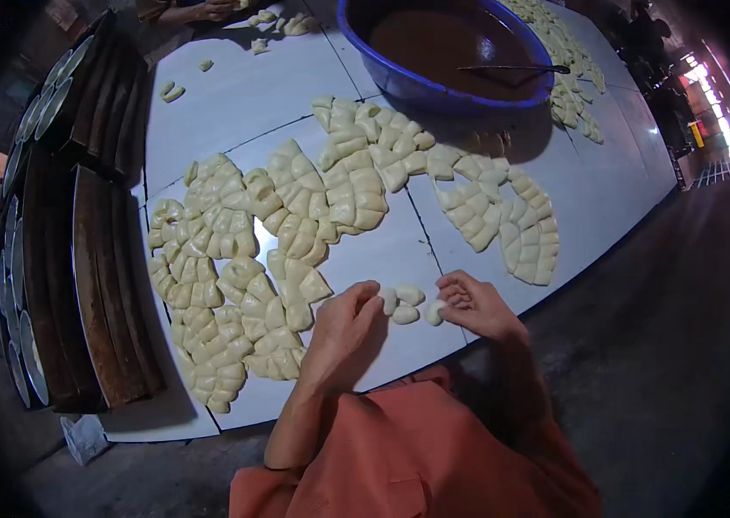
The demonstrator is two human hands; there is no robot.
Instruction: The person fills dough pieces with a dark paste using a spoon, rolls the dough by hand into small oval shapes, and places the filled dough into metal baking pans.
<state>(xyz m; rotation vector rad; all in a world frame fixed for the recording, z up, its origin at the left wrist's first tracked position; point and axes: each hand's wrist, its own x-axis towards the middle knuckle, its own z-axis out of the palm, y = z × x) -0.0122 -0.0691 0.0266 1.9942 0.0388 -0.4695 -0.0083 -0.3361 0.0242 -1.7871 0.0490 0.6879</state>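
Near the table's front edge lie several small, smooth, pale dough pieces (406,312) in a loose cluster. My left hand (348,318) is at their left, fingers curled and closed against the leftmost dough piece (388,300). On the right side, my right hand (479,306) has bent fingers, with thumb and fingertips on another rounded dough piece (435,312). Left of and beyond my hands spread many glossy dough slabs (292,194), scored into joined segments. Paler segmented slabs (527,237) lie past my right hand.
Stacked long metal tins (106,293) line the table's left edge. A blue basin (399,79) of brown liquid stands at the back, a dark-handled utensil (516,67) across it. More dough (577,91) lies far right. Another person's hand (214,10) is at the far left.
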